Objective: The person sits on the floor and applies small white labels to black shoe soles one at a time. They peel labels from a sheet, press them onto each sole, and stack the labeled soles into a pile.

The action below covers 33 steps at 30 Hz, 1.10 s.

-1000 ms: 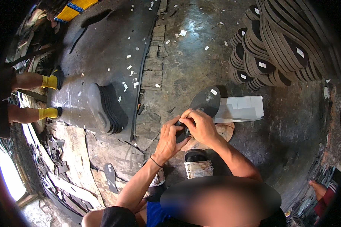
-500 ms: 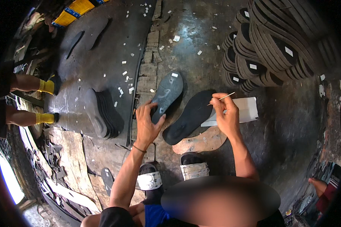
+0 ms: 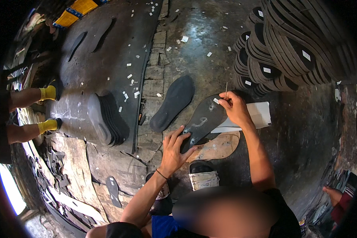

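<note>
A dark sole-shaped template (image 3: 202, 119) with white marks and a small label lies over a black shoe sole, which it mostly hides. My left hand (image 3: 174, 150) holds the template's narrow end, fingers on one edge and thumb on the other. My right hand (image 3: 237, 110) pinches a thin pale stick (image 3: 226, 88) upright beside the template's wide end, next to the label. To the left lies a bare black sole (image 3: 173, 104). A tan sole-shaped board (image 3: 218, 147) and white paper (image 3: 259, 115) lie partly under the work.
Large stacks of black soles (image 3: 265, 51) stand at the far right. A smaller sole stack (image 3: 103, 119) sits on the dark sheet (image 3: 83, 75) at left. Paper scraps litter the floor. A person's yellow-socked feet (image 3: 48, 93) are at the left edge.
The template has moved right with my left hand, from the left sole onto the right one. The stick in my right hand has turned from slanting to nearly upright.
</note>
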Tool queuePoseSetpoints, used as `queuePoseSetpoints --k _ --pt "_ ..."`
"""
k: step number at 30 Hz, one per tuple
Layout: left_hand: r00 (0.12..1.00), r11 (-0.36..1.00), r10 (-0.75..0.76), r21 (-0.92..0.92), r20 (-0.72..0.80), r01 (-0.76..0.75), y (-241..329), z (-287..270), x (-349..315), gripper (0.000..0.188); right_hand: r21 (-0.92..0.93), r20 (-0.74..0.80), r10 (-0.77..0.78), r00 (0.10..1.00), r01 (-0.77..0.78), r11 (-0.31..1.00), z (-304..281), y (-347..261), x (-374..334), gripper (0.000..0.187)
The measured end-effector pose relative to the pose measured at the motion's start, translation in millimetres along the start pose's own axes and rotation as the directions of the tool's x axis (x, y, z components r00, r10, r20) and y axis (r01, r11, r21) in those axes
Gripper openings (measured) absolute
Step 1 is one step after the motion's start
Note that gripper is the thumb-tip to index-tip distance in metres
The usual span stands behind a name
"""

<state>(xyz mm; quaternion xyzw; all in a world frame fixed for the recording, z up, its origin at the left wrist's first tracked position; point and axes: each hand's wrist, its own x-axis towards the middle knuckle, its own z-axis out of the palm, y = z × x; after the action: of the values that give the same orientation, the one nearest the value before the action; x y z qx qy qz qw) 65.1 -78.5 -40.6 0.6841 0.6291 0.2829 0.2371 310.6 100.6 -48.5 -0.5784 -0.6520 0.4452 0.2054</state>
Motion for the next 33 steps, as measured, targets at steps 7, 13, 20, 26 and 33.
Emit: queuePoseSetpoints --k 7,13,20,26,33 --pt "1.0 1.0 -0.006 -0.029 -0.012 0.005 -4 5 -3 0.054 0.23 -0.186 -0.127 0.974 0.169 0.958 22 -19 -8 0.011" --pt "1.0 0.998 0.001 -0.064 -0.008 -0.001 -9 8 -2 0.056 0.255 -0.056 -0.219 0.974 0.226 0.94 55 -74 -45 0.009" --pt "1.0 0.996 -0.016 -0.093 -0.004 0.015 -15 14 -11 0.061 0.156 0.018 -0.305 0.952 0.299 0.942 76 -66 -86 0.013" --pt "0.98 0.989 0.124 -0.054 -0.157 -0.134 -10 -10 17 0.06 0.206 -0.049 -0.262 0.964 0.266 0.942 60 -57 -92 0.011" --pt "0.983 0.999 0.015 0.041 -0.182 -0.008 -18 -31 31 0.057 -0.087 -0.342 -0.25 0.906 0.234 0.968 9 -20 -36 0.023"
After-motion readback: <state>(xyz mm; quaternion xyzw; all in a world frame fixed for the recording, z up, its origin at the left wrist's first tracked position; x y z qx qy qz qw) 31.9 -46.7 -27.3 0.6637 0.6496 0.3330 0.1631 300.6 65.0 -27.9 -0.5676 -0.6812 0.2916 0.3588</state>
